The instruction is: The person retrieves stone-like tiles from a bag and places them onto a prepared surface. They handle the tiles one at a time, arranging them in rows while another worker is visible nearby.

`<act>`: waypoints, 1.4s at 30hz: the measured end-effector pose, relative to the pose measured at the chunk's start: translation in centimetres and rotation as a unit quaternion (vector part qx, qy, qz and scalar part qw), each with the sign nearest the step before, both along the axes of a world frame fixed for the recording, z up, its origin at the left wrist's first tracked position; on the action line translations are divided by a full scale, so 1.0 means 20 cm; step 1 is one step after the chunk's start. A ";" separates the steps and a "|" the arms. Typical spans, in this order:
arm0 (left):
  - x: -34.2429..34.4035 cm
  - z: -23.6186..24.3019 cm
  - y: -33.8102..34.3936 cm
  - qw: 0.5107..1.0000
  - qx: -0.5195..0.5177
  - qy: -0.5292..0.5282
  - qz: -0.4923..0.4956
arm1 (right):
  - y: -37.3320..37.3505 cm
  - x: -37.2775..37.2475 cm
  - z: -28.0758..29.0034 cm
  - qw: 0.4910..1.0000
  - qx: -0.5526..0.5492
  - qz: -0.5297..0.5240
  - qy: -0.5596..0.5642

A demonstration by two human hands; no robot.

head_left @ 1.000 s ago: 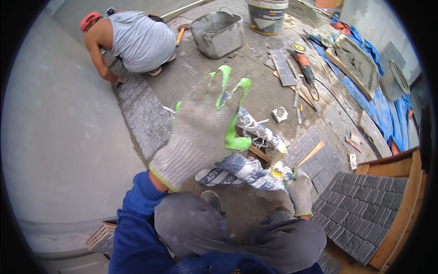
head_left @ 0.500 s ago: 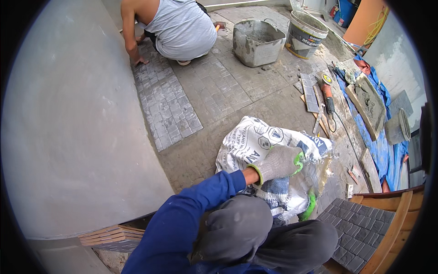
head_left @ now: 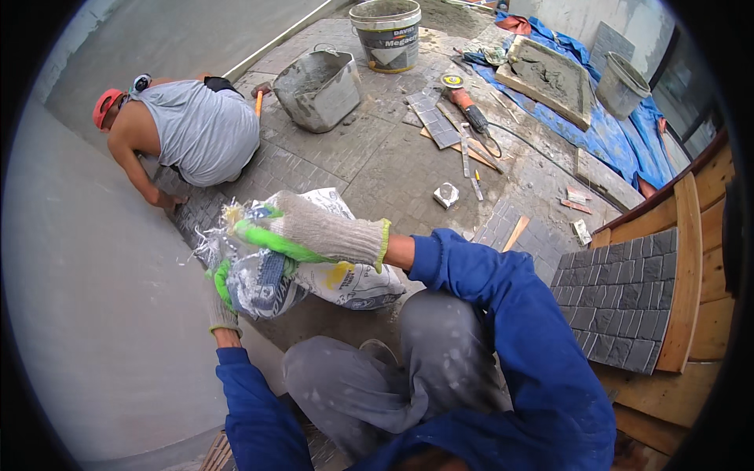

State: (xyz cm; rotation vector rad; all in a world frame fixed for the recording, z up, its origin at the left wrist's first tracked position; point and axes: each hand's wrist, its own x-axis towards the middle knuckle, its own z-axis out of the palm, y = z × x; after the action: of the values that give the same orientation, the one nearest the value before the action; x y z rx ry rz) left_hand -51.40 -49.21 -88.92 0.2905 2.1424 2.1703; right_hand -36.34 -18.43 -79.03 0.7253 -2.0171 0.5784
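My left hand (head_left: pixel 221 297), in a grey knit glove with green palm, grips the left side of a torn white-and-blue woven sack (head_left: pixel 349 286). My right hand (head_left: pixel 306 231), similarly gloved, is closed on the sack's frayed top, above my left. The sack is crumpled, with loose strands at its torn edge, and is held in front of my knees. My fingertips are partly hidden in its folds.
A co-worker (head_left: pixel 192 133) crouches on grey tiles by the wall. A mortar container (head_left: pixel 338 98), bucket (head_left: pixel 385 55), angle grinder (head_left: pixel 467 110), blue tarp (head_left: pixel 644 157) with mortar board (head_left: pixel 542 78), and stacked tiles (head_left: pixel 613 298) on wood surround me.
The sack has swung from the right toward the left. My left hand moved down to its left side; my right hand rose to its top. The view has shifted.
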 end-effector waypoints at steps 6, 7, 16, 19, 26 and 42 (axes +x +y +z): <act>0.26 0.05 0.33 0.985 0.129 -0.089 -0.077 | 0.32 0.09 -0.20 0.968 -0.221 -0.001 -0.116; 0.28 0.09 0.41 0.979 0.137 -0.119 -0.097 | 0.39 0.17 -0.24 0.940 -0.296 -0.006 -0.169; 0.42 0.39 0.87 0.964 -0.166 -0.001 -0.208 | 0.79 0.58 -0.62 0.568 -0.778 0.095 -0.251; 0.40 0.50 0.96 0.897 -0.348 0.085 -0.260 | 0.97 0.76 -0.87 0.560 -0.750 0.126 -0.329; 0.34 0.44 1.09 0.900 -0.341 0.079 -0.259 | 1.18 0.87 -1.36 0.675 -0.415 -0.482 -0.373; 0.17 0.34 1.01 0.875 -0.386 0.132 -0.261 | 1.13 0.65 -1.44 0.668 -0.164 -0.569 -0.451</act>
State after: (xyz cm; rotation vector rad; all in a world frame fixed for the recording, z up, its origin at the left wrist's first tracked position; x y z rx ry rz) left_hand -47.96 -29.11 -82.04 0.9784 2.4678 0.9326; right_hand -23.36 4.18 -107.90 -1.3089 -2.5635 0.4951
